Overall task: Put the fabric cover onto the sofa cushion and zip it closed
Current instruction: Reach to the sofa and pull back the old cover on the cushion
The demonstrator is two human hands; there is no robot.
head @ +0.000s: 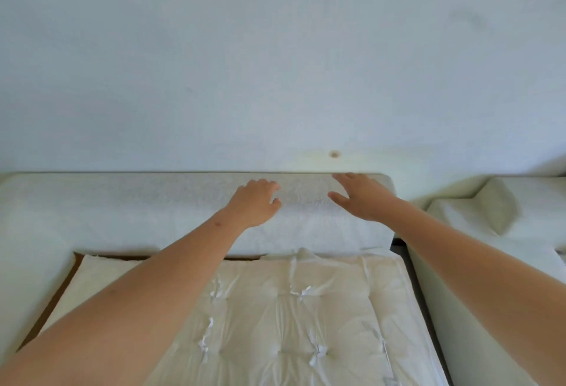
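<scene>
A cream tufted sofa cushion point(291, 318) with no cover lies on the sofa seat below me. Behind it runs the pale grey backrest point(122, 211) of the sofa. Both my arms reach forward over the cushion to the top of the backrest. My left hand point(255, 203) rests there with fingers loosely bent, holding nothing. My right hand point(358, 197) lies flat with straight fingers near the backrest's right end. No separate fabric cover and no zip can be made out.
A plain white wall point(275, 64) stands right behind the sofa. A brown strip of the sofa base point(66, 281) shows left of the cushion. At the right sits another pale sofa piece point(502, 211), with a dark gap between.
</scene>
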